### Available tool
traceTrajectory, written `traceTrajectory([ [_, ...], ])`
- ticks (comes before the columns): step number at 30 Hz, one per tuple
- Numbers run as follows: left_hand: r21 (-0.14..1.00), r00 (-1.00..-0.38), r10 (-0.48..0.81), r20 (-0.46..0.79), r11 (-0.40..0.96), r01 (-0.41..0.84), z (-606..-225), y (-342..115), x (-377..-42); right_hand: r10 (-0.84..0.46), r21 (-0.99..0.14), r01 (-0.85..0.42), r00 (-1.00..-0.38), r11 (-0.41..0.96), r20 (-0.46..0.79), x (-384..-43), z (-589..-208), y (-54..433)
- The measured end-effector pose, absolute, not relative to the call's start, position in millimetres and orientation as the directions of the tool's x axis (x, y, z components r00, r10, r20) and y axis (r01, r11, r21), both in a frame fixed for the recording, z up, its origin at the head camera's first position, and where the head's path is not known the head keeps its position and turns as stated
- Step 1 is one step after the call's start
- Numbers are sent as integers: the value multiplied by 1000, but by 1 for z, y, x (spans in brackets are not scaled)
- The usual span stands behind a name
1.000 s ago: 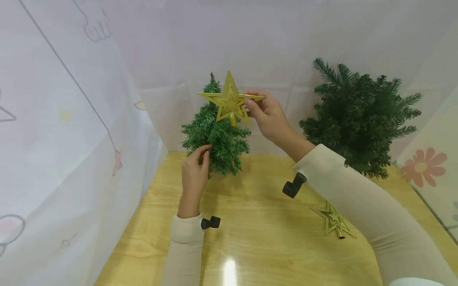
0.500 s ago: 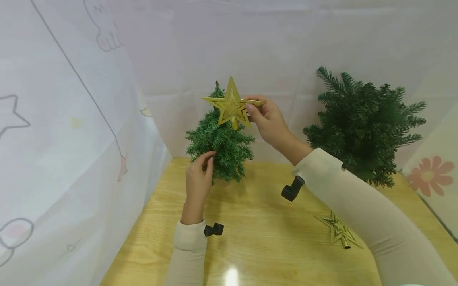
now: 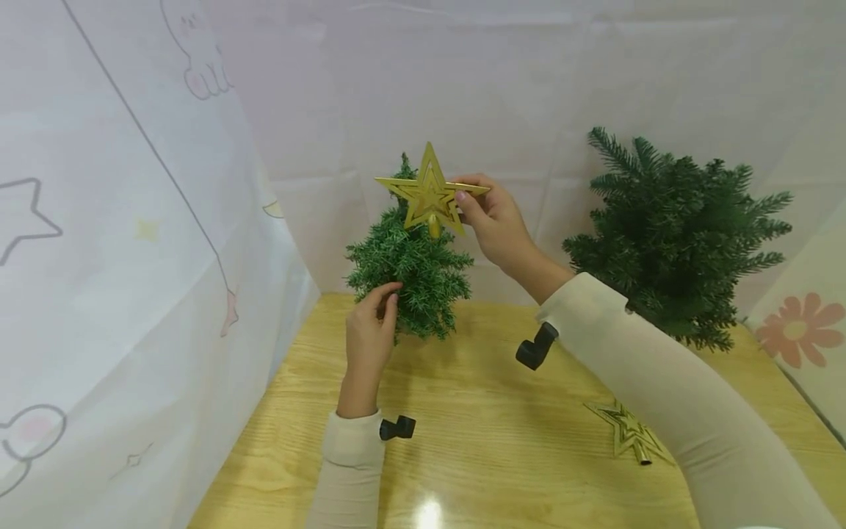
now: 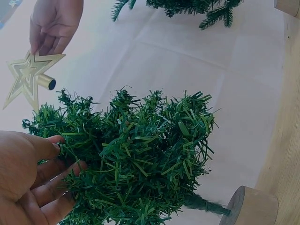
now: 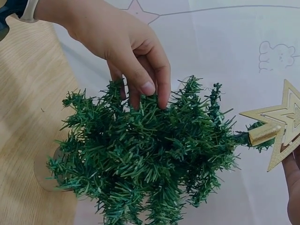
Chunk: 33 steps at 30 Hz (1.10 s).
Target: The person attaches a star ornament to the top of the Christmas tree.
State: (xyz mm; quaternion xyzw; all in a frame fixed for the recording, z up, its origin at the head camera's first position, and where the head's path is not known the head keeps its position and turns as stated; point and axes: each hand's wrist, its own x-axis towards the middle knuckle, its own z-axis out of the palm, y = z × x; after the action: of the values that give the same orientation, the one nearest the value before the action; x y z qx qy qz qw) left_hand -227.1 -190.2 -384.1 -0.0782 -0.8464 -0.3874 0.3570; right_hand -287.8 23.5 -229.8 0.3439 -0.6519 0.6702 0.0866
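Note:
A small artificial Christmas tree [image 3: 410, 261] stands at the back of the table on a round wooden base [image 4: 253, 208]. My left hand [image 3: 371, 334] holds its lower left branches lightly, thumb and fingertips in the foliage. My right hand [image 3: 499, 220] pinches one arm of a gold star tree topper [image 3: 431, 192], upright beside the tree's top and overlapping it in the head view. The topper's tubular socket [image 4: 46, 81] points away from its centre, its dark opening visible in the left wrist view. The bare tip of the tree [image 3: 405, 162] shows behind the star.
A second gold star topper [image 3: 628, 430] lies on the wooden table [image 3: 489, 441] under the right forearm. A larger, darker artificial tree [image 3: 674, 235] stands at the back right. Printed white cloth [image 3: 502, 88] hangs behind and along the left side.
The head view has shifted slightly, so everything sits a little lower and further right. The right hand keeps the star near the treetop and the left hand stays at the branches.

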Motion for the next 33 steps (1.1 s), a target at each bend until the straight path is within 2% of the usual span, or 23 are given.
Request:
traceTrajectory([
  [24,619,-761,-148,631,687,380,-383,-188,-222,-301,-795,-589,-739,-144,602,-296,-216,13],
  [33,609,-751,-146,644,691,388,-381,-189,-223,-292,-791,-594,-739,-145,608,-300,-209,8],
])
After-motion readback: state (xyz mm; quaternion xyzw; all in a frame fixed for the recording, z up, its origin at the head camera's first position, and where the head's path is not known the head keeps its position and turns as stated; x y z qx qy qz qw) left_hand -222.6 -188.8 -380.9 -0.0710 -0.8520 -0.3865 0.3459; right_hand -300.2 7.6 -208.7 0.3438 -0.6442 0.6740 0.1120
